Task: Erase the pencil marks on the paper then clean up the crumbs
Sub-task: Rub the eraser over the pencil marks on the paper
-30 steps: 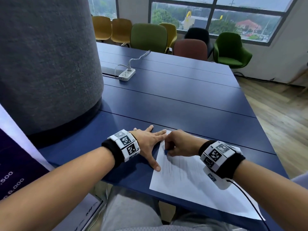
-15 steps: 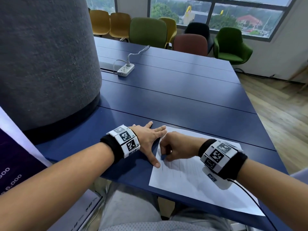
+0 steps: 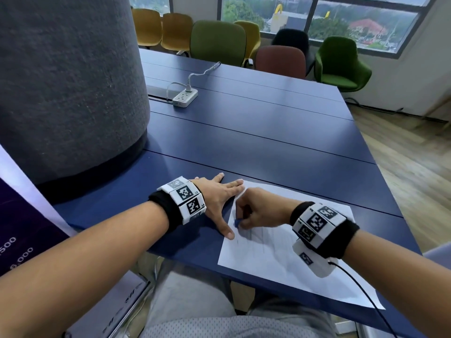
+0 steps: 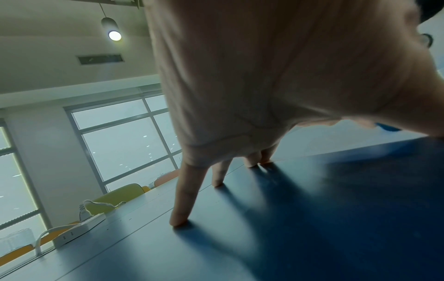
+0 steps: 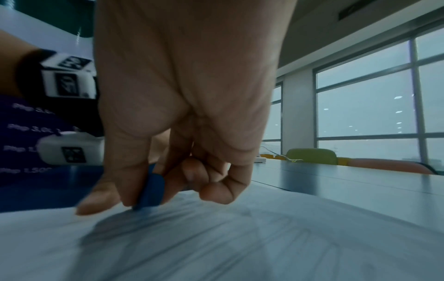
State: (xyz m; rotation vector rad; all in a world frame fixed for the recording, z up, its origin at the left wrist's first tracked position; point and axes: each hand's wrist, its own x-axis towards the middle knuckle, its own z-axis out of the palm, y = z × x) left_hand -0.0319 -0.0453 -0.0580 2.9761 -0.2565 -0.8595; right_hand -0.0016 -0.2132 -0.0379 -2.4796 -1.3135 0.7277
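Note:
A white sheet of paper (image 3: 288, 264) with faint grey pencil marks (image 3: 258, 236) lies at the near edge of the dark blue table (image 3: 268, 147). My right hand (image 3: 253, 213) pinches a small blue eraser (image 3: 237, 224) between thumb and fingers and presses it on the sheet's upper left part; the right wrist view shows the blue eraser (image 5: 151, 192) touching the paper (image 5: 240, 247). My left hand (image 3: 217, 201) lies flat with fingers spread on the table and the sheet's left edge; in the left wrist view its fingertips (image 4: 179, 221) press on the table (image 4: 288, 218).
A wide grey fabric column (image 3: 63, 89) stands on the left. A white power strip (image 3: 185, 97) with its cable lies farther back on the table. Coloured chairs (image 3: 217, 40) line the far side below the windows. A purple printed banner (image 3: 14, 240) is at my left.
My right hand with the eraser has shifted slightly left and toward me across the paper. The left hand has stayed flat in place. The view has tilted a little.

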